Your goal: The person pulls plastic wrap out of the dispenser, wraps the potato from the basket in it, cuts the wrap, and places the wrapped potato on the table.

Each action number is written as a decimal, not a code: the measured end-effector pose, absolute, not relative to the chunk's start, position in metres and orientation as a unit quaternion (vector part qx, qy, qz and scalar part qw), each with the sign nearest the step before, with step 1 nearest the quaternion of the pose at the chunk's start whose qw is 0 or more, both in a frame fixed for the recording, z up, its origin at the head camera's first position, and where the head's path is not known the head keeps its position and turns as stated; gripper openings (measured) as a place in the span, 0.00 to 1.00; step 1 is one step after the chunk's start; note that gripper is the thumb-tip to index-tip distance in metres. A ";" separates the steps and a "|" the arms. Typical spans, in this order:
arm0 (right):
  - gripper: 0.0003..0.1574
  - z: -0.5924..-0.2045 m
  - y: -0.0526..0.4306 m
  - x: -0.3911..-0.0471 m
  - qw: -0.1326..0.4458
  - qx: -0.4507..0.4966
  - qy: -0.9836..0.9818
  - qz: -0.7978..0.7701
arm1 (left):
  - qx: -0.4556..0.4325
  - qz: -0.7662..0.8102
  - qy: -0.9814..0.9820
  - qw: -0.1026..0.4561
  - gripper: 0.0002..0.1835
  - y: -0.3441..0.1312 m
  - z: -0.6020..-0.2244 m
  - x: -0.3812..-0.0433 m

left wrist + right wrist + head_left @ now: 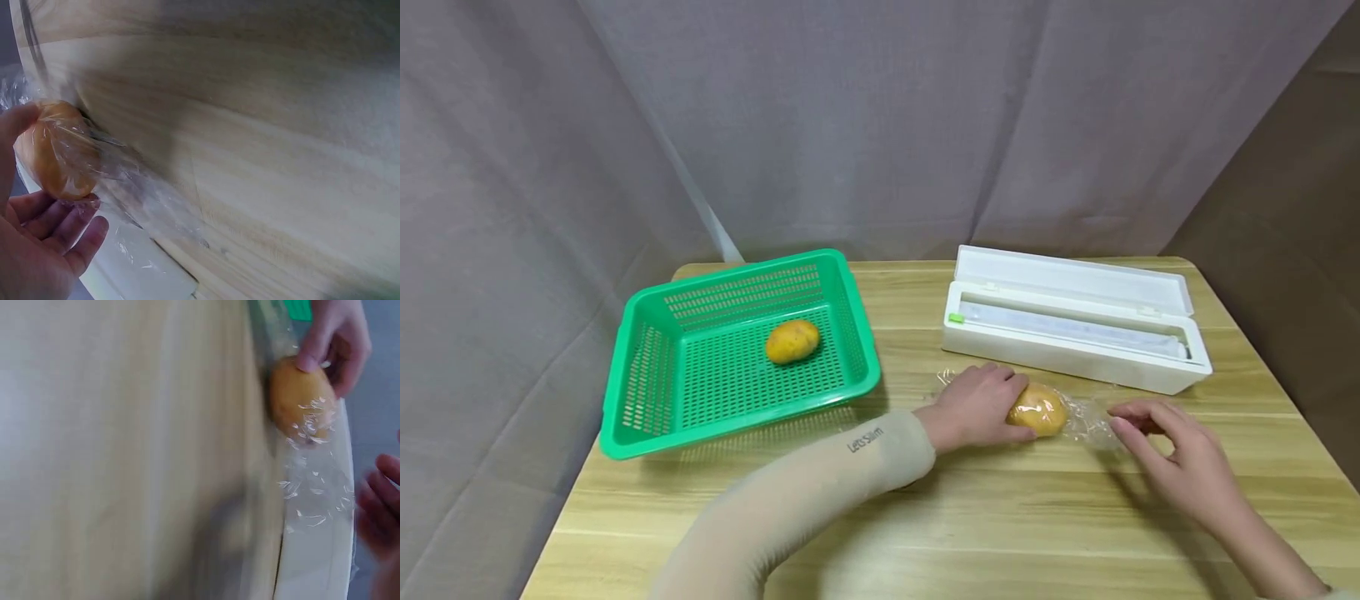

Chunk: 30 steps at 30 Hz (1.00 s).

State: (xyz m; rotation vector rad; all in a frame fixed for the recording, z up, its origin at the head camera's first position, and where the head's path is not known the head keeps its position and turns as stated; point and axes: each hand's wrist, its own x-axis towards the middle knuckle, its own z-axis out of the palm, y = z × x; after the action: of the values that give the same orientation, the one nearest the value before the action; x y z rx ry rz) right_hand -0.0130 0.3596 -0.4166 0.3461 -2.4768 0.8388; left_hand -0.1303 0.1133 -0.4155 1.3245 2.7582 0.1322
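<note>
A yellow-brown potato (1039,410) wrapped in clear plastic film lies on the wooden table, in front of the white box. My left hand (977,407) grips its left end, thumb on the near side and fingers on the far side, as the left wrist view also shows. Loose plastic film (315,494) trails from the potato's right end. By that tail is my right hand (1180,454), fingers loosely bent, thumb and forefinger close to the film's edge. In the right wrist view the right hand's fingers (378,500) are beside the film, partly cut off by the frame.
A green plastic basket (741,423) stands at the left with one unwrapped potato (792,342) inside. Behind the hands sits a long white box (1067,354), its lid raised, holding a roll of plastic film (1067,322). A grey curtain (850,125) hangs behind the table.
</note>
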 end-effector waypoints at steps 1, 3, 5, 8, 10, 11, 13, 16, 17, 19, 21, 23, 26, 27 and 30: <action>0.17 -0.416 0.360 -0.010 0.251 0.124 -0.908 0.311 | 0.432 0.043 0.900 0.039 0.40 0.113 -0.416 -0.130; 0.17 -0.414 0.358 -0.003 0.245 0.121 -0.910 0.312 | 0.430 0.045 0.901 0.036 0.39 0.113 -0.416 -0.130; 0.15 -0.414 0.356 0.001 0.208 0.118 -0.914 0.329 | 0.426 0.048 0.903 0.035 0.39 0.112 -0.417 -0.130; 0.13 -0.420 0.349 0.006 0.097 0.115 -0.912 0.382 | 0.414 0.058 0.908 0.034 0.39 0.108 -0.416 -0.130; 0.17 -0.425 0.346 0.006 0.017 0.108 -0.901 0.419 | 0.404 0.065 0.912 0.034 0.38 0.106 -0.415 -0.129; 0.20 -0.428 0.344 0.006 -0.014 0.105 -0.894 0.435 | 0.400 0.068 0.913 0.032 0.38 0.105 -0.414 -0.129; 0.25 -0.433 0.344 0.002 -0.054 0.101 -0.875 0.471 | 0.395 0.074 0.915 0.027 0.37 0.104 -0.412 -0.128; 0.32 -0.440 0.346 -0.008 -0.088 0.098 -0.817 0.561 | 0.393 0.077 0.916 0.017 0.36 0.102 -0.410 -0.126; 0.34 -0.442 0.348 -0.012 -0.098 0.103 -0.786 0.602 | 0.392 0.079 0.916 0.016 0.36 0.101 -0.410 -0.126; 0.36 -0.446 0.352 -0.017 -0.117 0.107 -0.719 0.677 | 0.390 0.082 0.917 0.019 0.35 0.100 -0.409 -0.123; 0.34 -0.450 0.355 -0.021 -0.135 0.101 -0.650 0.741 | 0.388 0.082 0.917 0.023 0.35 0.099 -0.409 -0.121; 0.30 -0.453 0.357 -0.022 -0.144 0.087 -0.597 0.784 | 0.387 0.084 0.918 0.028 0.35 0.098 -0.410 -0.119; 0.25 -0.452 0.354 -0.024 -0.135 0.049 -0.543 0.828 | 0.389 0.082 0.917 0.029 0.35 0.097 -0.410 -0.118; 0.24 -0.452 0.353 -0.025 -0.129 0.039 -0.529 0.838 | 0.390 0.081 0.917 0.029 0.35 0.097 -0.411 -0.117; 0.23 -0.451 0.346 -0.027 -0.109 0.018 -0.499 0.860 | 0.394 0.076 0.916 0.026 0.35 0.097 -0.411 -0.116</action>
State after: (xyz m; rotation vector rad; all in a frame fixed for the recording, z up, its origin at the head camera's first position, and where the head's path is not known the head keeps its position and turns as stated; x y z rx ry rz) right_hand -0.0270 0.3459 -0.4508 0.0603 -1.6867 2.9048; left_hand -0.1164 0.0970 -0.4112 1.2185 2.8305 0.2347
